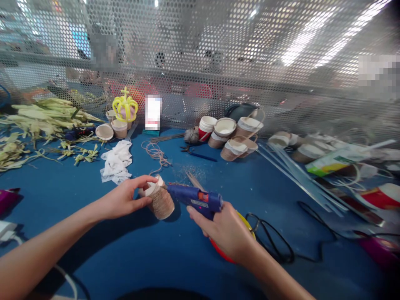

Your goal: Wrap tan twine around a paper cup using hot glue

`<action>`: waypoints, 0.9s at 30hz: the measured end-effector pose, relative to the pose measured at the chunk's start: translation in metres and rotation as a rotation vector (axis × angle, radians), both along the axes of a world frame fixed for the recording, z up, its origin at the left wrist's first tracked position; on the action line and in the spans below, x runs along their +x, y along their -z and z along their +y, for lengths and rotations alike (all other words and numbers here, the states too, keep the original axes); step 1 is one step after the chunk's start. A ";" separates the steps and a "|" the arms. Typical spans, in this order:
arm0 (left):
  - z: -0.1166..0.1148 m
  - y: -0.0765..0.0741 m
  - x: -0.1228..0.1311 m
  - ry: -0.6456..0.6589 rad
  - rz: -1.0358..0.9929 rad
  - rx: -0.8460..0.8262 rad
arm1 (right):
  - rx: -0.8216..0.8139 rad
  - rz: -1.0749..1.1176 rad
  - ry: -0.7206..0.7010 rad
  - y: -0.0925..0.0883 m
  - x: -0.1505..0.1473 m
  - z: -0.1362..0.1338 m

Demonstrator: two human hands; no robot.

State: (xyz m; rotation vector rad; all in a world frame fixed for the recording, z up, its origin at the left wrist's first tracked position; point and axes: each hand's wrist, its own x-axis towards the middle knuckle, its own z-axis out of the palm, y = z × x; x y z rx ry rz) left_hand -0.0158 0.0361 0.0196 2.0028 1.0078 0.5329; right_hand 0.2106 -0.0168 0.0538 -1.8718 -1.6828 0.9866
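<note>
My left hand [134,196] grips a small paper cup [161,204] by its rim, tilted above the blue table. Twine is wound round the cup's side. In my right hand [229,231] is a blue hot glue gun [195,198], its nozzle at the cup's wrapped side near the rim. A loose tangle of twine [156,154] trails toward the cup from behind. Scissors [194,181] lie partly hidden behind the glue gun. Under my right wrist a red and yellow round object [220,252] shows in part.
Several twine-wrapped cups [231,149] stand at the back right, beside clear glue sticks [300,179]. White crumpled tissue [117,160], dried husks [46,116] and a yellow crown-shaped piece [125,106] are at left. A black cable [275,241] loops at right. Perforated metal panel [187,83] closes the back.
</note>
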 end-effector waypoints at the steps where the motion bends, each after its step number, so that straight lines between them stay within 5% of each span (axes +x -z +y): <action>1: 0.000 0.000 0.000 0.006 -0.006 0.002 | -0.010 0.004 0.003 0.001 -0.001 -0.001; 8: -0.002 -0.003 0.002 0.018 -0.037 0.006 | 0.069 0.140 -0.094 0.013 -0.005 -0.007; 16: 0.000 0.000 -0.001 -0.011 0.037 0.014 | -0.097 0.034 -0.068 0.004 0.006 0.005; 27: 0.000 0.001 -0.002 -0.016 0.063 0.009 | -0.067 0.080 -0.113 0.008 0.012 0.008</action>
